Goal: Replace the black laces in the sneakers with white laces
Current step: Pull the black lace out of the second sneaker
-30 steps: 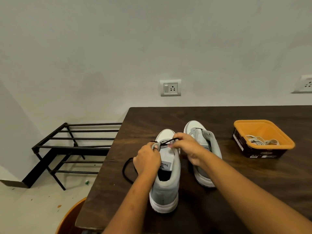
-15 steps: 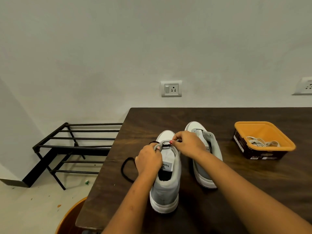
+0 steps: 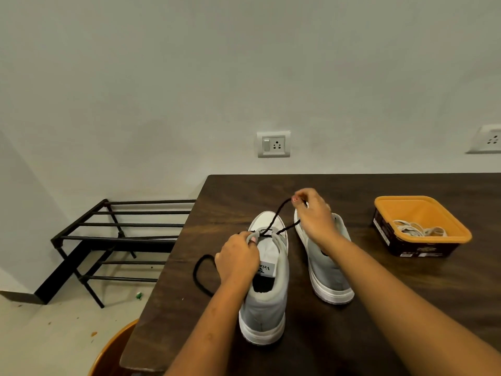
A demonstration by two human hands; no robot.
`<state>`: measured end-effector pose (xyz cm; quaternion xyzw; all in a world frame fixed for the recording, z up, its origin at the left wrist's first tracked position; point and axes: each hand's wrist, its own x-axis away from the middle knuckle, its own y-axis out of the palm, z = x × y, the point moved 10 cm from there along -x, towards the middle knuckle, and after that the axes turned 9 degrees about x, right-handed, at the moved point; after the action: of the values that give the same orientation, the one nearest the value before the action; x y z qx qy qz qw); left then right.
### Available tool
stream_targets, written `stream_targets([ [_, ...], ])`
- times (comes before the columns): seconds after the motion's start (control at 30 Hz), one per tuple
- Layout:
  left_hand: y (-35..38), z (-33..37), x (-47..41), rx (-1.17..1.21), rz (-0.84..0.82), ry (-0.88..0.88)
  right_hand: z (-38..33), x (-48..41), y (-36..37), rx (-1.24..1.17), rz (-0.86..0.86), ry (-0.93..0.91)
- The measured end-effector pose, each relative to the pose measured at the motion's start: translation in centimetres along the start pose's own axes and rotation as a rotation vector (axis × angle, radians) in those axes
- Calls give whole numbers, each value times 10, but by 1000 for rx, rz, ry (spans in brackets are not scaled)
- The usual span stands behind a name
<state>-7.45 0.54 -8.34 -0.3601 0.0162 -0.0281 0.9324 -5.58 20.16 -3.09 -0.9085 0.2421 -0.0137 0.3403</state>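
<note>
On my feed 2 grey sneakers with white soles stand side by side on the dark wooden table [image 3: 379, 316], toes pointing away from me. My left hand [image 3: 238, 257] has its fingers curled on the upper edge of the near sneaker [image 3: 267, 305], right by the eyelets. My right hand [image 3: 314, 215] is raised over the toe of the second sneaker [image 3: 329, 270] and pinches the black lace [image 3: 276, 217] between thumb and fingertips. The lace runs taut from that pinch down to the eyelets, and a slack loop of it lies on the table left of my left hand. The white laces [image 3: 417, 230] lie in the orange tub [image 3: 423, 210] at the right, well apart from the sneakers.
</note>
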Motion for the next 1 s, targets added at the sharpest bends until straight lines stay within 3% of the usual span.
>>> stream_targets([
  [0.07,0,1,0,-4,-5,5,-21,8,13,383,-21,-228],
  [0.17,0,1,0,-9,-13,8,-32,24,52,690,-163,-359],
  [0.37,0,0,0,16,-20,19,-43,34,69,837,-76,-422],
  [0.57,0,-3,0,104,-41,9,-32,33,79,764,-163,-351],
  [0.7,-4,-3,0,70,-7,4,-13,19,74,394,-216,-205],
  [0.93,-5,-4,-2,88,-20,-5,9,-12,-3,-981,-11,263],
  [1.0,-3,-3,-2,93,-29,1,6,-7,-2,-1179,-32,294],
])
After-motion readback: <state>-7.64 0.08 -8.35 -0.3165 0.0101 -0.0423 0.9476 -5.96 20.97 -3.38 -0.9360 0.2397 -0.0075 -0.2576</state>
